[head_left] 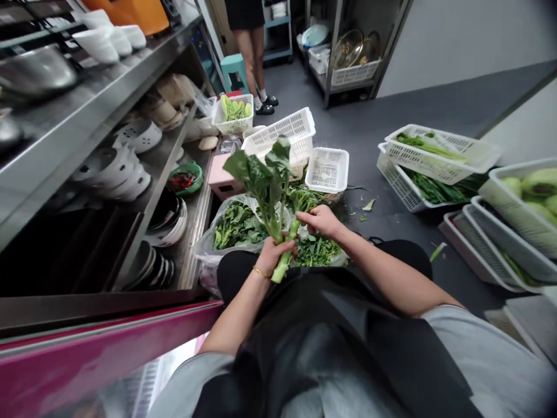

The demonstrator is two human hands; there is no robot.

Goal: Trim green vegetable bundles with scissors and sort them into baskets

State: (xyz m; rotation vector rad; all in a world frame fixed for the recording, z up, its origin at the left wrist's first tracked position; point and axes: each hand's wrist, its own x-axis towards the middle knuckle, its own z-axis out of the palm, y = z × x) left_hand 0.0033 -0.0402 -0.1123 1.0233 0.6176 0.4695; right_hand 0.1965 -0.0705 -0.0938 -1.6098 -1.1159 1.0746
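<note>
My left hand (275, 255), a bracelet at its wrist, is wrapped round the thick pale stem of a leafy green stalk (265, 186) that looks like Chinese kale. Its broad leaves fan out above the fist, and the cut end sticks out below. My right hand (321, 222) pinches the upper stem with thumb and fingers closed; whether a small tool is in it I cannot make out. Just beyond my hands, a plastic bag (204, 244) holds dark leafy greens (239, 223). Loose leaves and trimmings (319, 251) lie in a heap under my right hand.
White baskets (327, 168) stand ahead, and others with greens (439, 148) are on the right. A steel shelf (108, 93) with bowls runs along my left, near a green basin (186, 177) and a pink stool (224, 177). Another person's legs (252, 58) show at the back.
</note>
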